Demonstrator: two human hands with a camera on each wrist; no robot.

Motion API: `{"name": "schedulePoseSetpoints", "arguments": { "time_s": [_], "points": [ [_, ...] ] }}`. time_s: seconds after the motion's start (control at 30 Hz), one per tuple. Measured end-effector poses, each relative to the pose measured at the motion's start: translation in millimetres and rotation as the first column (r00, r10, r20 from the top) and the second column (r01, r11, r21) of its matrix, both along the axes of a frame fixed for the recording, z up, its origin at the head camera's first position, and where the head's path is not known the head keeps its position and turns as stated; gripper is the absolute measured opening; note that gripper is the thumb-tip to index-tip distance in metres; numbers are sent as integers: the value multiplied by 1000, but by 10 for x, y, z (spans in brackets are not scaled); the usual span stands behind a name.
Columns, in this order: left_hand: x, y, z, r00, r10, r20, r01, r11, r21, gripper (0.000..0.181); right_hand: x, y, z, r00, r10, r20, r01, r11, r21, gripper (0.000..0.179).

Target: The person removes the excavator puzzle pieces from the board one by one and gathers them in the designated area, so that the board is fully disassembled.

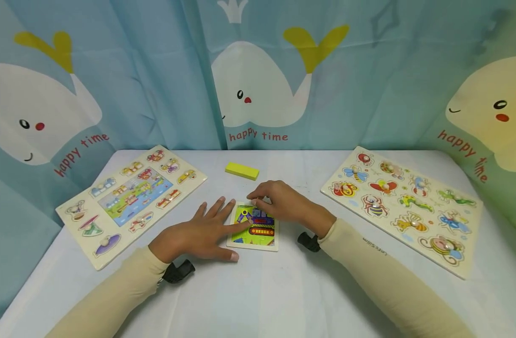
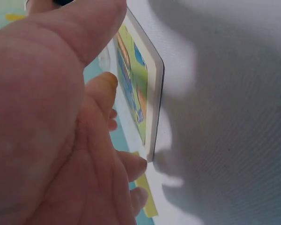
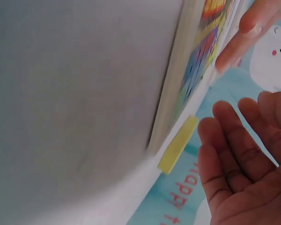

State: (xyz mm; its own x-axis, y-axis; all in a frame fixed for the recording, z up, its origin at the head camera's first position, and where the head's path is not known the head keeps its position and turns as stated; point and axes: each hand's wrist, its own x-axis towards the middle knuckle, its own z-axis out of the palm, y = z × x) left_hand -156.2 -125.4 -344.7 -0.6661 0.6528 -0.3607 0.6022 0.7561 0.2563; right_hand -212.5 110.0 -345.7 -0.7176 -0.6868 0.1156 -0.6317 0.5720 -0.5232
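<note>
A small framed jigsaw puzzle with a digger picture lies flat at the middle of the table, its pale frame around bright green pieces. My left hand spreads over its left side, index finger reaching across the picture and thumb off the near left corner. Over the puzzle's far right corner is my right hand, its fingers loosely bent and covering part of the picture. Nothing shows between those fingers in the right wrist view. Just beyond the puzzle lies a yellow block.
On the left lies a vehicle knob-puzzle board; on the right, an insect knob-puzzle board. A whale-print curtain hangs behind the white table. Both wrists carry black camera mounts.
</note>
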Motion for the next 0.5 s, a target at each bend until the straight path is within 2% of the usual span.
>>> {"name": "schedulePoseSetpoints", "arguments": {
  "time_s": [0.17, 0.5],
  "points": [
    [3, 1, -7, 1000, 13, -10, -13, 1000, -25, 76, -7, -121, -32, 998, 57, 4, -57, 998, 31, 24],
    [12, 5, -38, 1000, 31, -4, -31, 999, -8, 79, -58, -200, -24, 999, 35, 10, -36, 992, 121, 21]
  ]
}}
